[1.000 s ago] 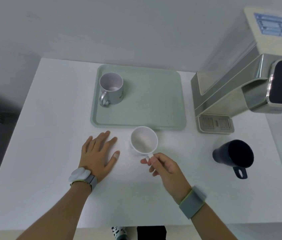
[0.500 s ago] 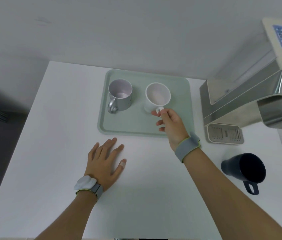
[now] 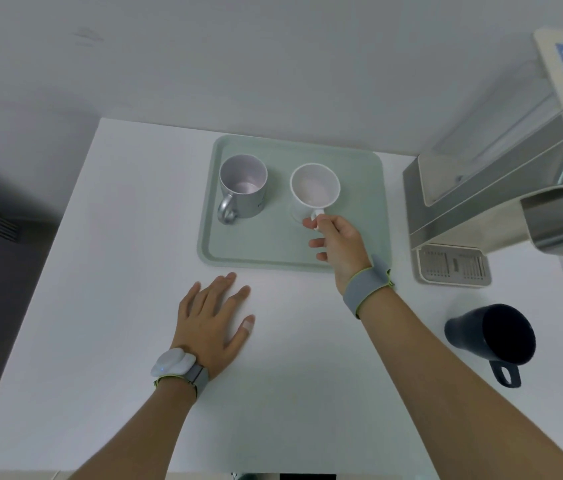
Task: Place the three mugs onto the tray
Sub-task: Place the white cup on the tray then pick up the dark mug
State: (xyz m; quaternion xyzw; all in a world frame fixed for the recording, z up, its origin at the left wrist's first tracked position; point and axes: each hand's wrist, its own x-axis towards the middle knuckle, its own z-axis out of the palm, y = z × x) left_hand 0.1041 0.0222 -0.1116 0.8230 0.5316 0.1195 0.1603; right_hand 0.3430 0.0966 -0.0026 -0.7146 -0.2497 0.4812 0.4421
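With the right hand (image 3: pixel 337 242) pinching the white mug (image 3: pixel 314 188) by its handle on the tray (image 3: pixel 359 244) beside the silver mug (image 3: pixel 242 190), left hand (image 3: pixel 212 322) flat and empty, a careless release could tip it, and the dark mug (image 3: pixel 491 332) waits off-tray.

Soft, dim, even light; wide-angle edge distortion.

My right hand (image 3: pixel 337 242) reached forward over tray (image 3: pixel 238 261), arm extended, grey band on wrist. Thumb and index fingers (image 3: pixel 309 223) pinched on handle of white mug (image 3: pixel 314 190); other fingers curled loosely below. My left hand (image 3: pixel 212 322) flat on table (image 3: pixel 100 271), palm down, fingers spread, pointing forward. Plaster on thumb. White sensor strapped on left wrist. Both forearms bare.
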